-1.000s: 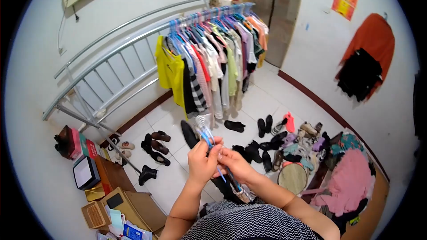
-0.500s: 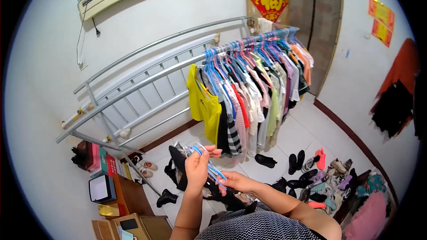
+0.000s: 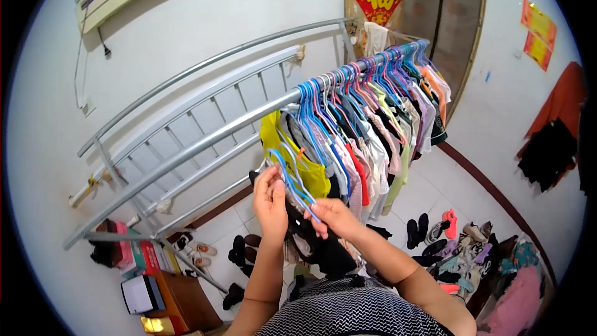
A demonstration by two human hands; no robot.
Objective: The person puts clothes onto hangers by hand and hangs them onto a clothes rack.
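In front of my body I hold a small bundle of blue and white hangers point(image 3: 295, 185), hooks upward. My right hand point(image 3: 334, 218) pinches their lower ends. My left hand point(image 3: 271, 204) is closed at the left side of the bundle, its fingers bent around the hanger necks and partly hidden. Dark garments point(image 3: 320, 246) hang below and between my hands; how they join the hangers is hidden. Just behind the hangers is a yellow tank top point(image 3: 272, 132) at the near end of the row of hung clothes point(image 3: 373, 140).
The clothes hang from a metal rail point(image 3: 239, 121) of a bed frame along the wall. Shoes and a heap of clothes point(image 3: 457, 267) lie on the floor at right. More shoes point(image 3: 239, 252), a wooden cabinet point(image 3: 183, 298) and boxes point(image 3: 140, 252) stand at left.
My hands have raised the hangers, and their hooks now overlap the yellow top. The rail and row of clothes appear nearer as the view has shifted.
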